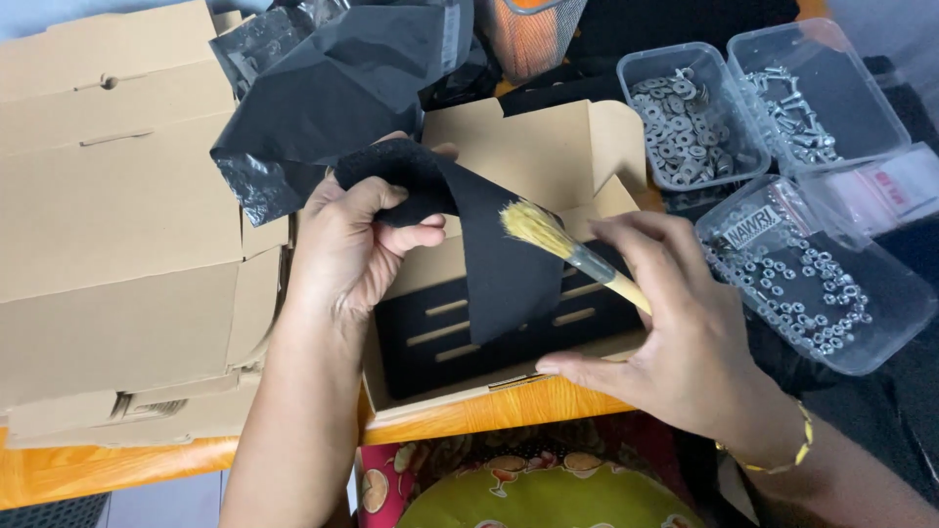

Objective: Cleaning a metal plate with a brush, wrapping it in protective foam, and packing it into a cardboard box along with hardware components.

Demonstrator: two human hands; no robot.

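Centrally, left hand (347, 244) pinches black foam sheet (489, 244); right hand (675, 342), clamped on brush (572, 252), points bristles leftward onto it.

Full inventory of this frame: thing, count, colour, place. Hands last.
black foam sheet: 1, black, lifted over the open box
brush: 1, pale bristles, yellow handle, against the sheet
open cardboard box: 1, brown, centre, black slotted insert inside
stacked cardboard boxes: several, brown, left
black plastic bag: 1, black, top centre
clear tubs: 3, clear, right, holding silver washers, screws, nuts
table: 1, orange wood, bottom edge
patterned cloth: 1, red and green, below the table
bracelet: 1, gold, right wrist
left hand: holds the sheet
right hand: holds the brush
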